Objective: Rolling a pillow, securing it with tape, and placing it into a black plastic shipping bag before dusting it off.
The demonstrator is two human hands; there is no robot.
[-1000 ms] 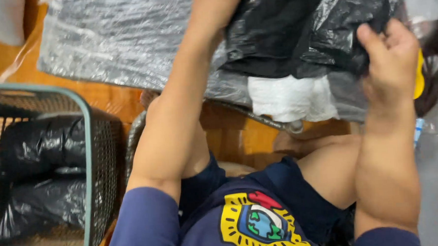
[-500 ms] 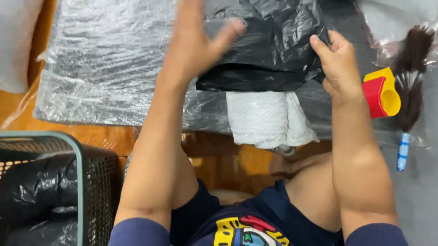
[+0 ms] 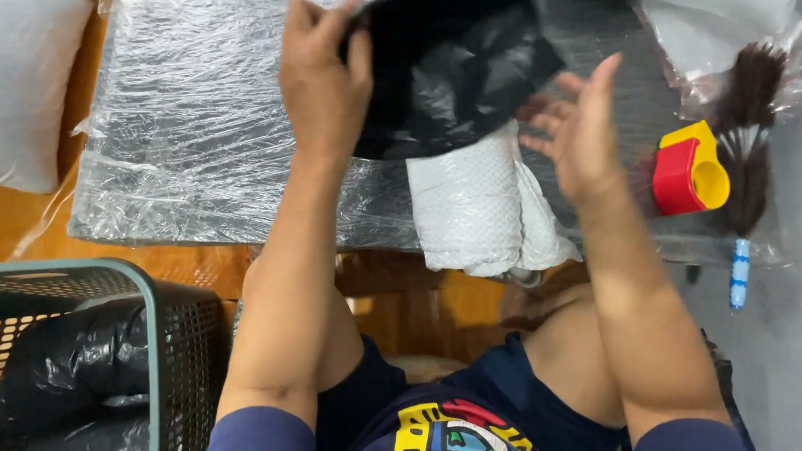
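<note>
Grey table wrapped in crinkled clear plastic film [image 3: 198,126] carries a crumpled black plastic bag [image 3: 453,70] over a white textured foam roll [image 3: 468,209]. Red-and-yellow tape dispenser [image 3: 687,172] and brown feather duster [image 3: 752,120] lie at its right edge.

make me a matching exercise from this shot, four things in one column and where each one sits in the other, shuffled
Things:
1. black plastic bag
2. white textured roll
3. red and yellow scoop
4. mesh basket

Places:
A. at the lower left, lined with black plastic
B. gripped at its edge by the left hand
C. hanging over the near edge of the wrapped table, below the bag
D. to the right of the open right hand, beside a brown brush

Pairs: 1-B, 2-C, 3-D, 4-A
</note>
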